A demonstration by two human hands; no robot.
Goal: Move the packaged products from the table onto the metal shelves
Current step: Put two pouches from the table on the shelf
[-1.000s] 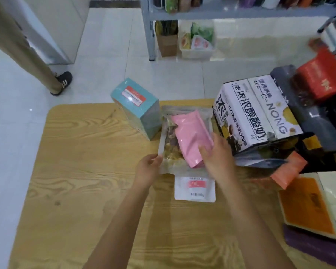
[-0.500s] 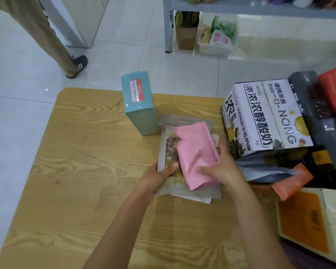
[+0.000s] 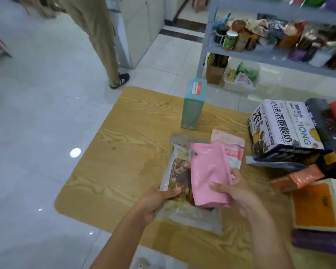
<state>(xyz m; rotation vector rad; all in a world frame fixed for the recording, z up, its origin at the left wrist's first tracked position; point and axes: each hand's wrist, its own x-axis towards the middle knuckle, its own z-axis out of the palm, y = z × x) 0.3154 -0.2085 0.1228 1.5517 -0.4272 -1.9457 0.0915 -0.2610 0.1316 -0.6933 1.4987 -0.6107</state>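
While seen from the head view over the table (image 3: 124,152): clear snack pouch (image 3: 177,171) pinched at its left edge by left hand (image 3: 155,200), pink pouch (image 3: 208,171) gripped by right hand (image 3: 237,189), thumb on top. Long axes pointing away, toward metal shelves (image 3: 260,53) ahead-right, well apart; nearer to right hand. Fingers beneath hidden; shelf goods blurred.

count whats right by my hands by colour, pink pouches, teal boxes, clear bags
pink pouch: 2, one held, one lying flat behind it
teal box: 1
clear bag: 1
total: 4
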